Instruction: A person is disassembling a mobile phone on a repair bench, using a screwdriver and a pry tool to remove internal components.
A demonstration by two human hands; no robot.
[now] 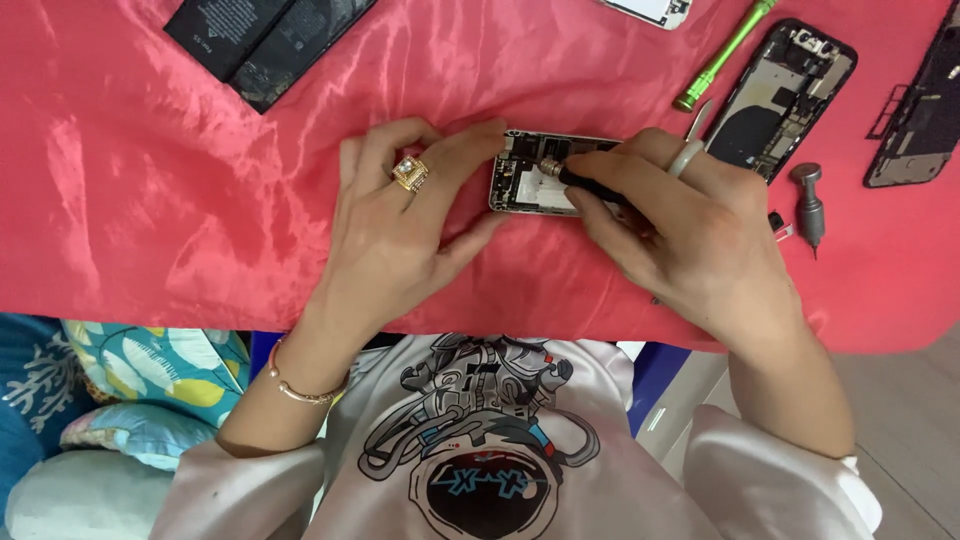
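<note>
An opened phone body [528,180] with bare circuitry lies on the red satin cloth [200,180] near the middle. My left hand [405,215], wearing a gold ring, steadies the phone's left end with thumb and fingers. My right hand [680,225], with a pale ring, grips a dark screwdriver [590,185] whose metal tip rests on the phone's inner parts. The right half of the phone is hidden under my right hand.
Two black battery packs [262,35] lie at the top left. A green-handled tool [722,55], another opened phone shell [790,95], a dark frame part [915,110] and a grey screwdriver [808,205] sit at the right. The cloth's front edge runs just below my wrists.
</note>
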